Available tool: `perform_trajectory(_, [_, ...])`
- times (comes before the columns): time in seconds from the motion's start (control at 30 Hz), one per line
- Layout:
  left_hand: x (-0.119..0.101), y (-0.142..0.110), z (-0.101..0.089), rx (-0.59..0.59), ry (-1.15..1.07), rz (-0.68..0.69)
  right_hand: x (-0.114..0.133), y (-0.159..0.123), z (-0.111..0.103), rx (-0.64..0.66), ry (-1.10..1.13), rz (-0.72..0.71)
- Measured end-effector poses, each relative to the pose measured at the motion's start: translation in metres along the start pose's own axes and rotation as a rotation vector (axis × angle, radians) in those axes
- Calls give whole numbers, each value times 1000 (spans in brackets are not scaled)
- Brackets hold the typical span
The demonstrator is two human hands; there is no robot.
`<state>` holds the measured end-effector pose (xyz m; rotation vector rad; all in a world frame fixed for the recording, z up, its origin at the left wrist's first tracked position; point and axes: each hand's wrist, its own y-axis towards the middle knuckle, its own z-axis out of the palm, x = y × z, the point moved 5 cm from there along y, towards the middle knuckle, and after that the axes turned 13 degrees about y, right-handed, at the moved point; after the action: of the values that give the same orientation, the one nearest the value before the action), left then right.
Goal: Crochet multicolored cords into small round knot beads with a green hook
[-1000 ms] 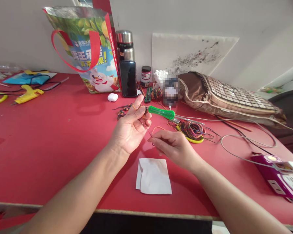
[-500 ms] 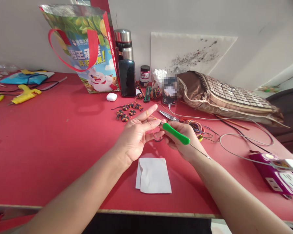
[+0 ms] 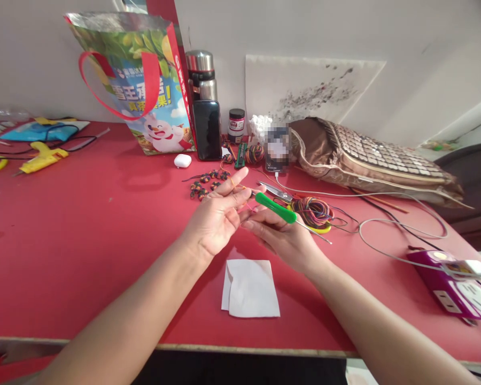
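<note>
My left hand (image 3: pixel 220 211) is raised over the table with its index finger stretched out and an orange strand of yarn (image 3: pixel 233 184) around it. Its thumb is pressed at the front end of a crochet hook with a green handle (image 3: pixel 276 207), whose bare metal end points down to the right. My right hand (image 3: pixel 291 235) is beneath the handle, thumb and fingers pinched together on the yarn close to the left fingers. The small worked piece between the hands is mostly hidden. Several dark and orange crocheted rounds (image 3: pixel 200 190) lie just behind my left hand.
A multicoloured yarn bundle (image 3: pixel 312 211) and scissors (image 3: pixel 278 191) lie right of my hands; folded white paper (image 3: pixel 252 289) is in front. Behind stand a phone (image 3: pixel 207 130), shopping bag (image 3: pixel 144 80) and flask (image 3: pixel 201 72). A sequined bag (image 3: pixel 385 155) and purple power strip (image 3: pixel 449 286) are right.
Both hands and the crochet hook have shifted slightly left. My right fingers have slid along below the handle toward the left fingers, uncovering more of the yarn bundle.
</note>
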<state>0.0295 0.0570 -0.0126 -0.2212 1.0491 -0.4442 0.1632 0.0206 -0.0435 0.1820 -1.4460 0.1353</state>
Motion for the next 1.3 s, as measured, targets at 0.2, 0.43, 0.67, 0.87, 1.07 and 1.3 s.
perform_trajectory(0.2, [-7,-3,-2,24,-9,94,-6,1,2,85,-211,-6])
perform_trajectory(0.43, [-13,-6,-4,74,178,309,47,-13,-24,-113,-123,-502])
perform_trajectory(0.67, [-10,-18,4,150,295,375,60,-33,-8,-114,-491,-804])
perform_trajectory(0.87, [-9,-17,5,157,284,368,47,-32,-9,-203,-213,-677])
perform_trajectory(1.07, [-8,-13,2,126,230,348,41,-27,-9,-232,37,-583])
perform_trajectory(1.3, [-8,-11,1,111,207,322,37,-21,-10,-212,125,-515])
